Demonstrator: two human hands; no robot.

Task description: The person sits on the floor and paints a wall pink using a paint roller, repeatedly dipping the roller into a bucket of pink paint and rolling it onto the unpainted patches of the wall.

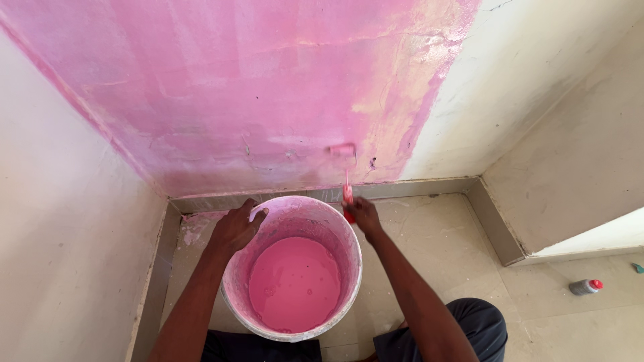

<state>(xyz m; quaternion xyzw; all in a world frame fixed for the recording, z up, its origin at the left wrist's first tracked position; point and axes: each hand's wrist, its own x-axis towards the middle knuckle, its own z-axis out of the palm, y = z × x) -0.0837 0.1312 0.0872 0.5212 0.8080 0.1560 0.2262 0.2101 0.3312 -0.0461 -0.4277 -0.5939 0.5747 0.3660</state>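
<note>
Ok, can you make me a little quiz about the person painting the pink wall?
1. True or false: the left hand grips the rim of the bucket.
2. What does the right hand hold? A) a roller B) a sponge C) a bottle
3. Fill in: the paint in the bucket is ____.

Key
1. True; its fingers curl over the rim.
2. A; the roller is pressed low on the wall, its red handle in the hand. The small bottle lies on the floor, off to the right.
3. Pink.
</note>
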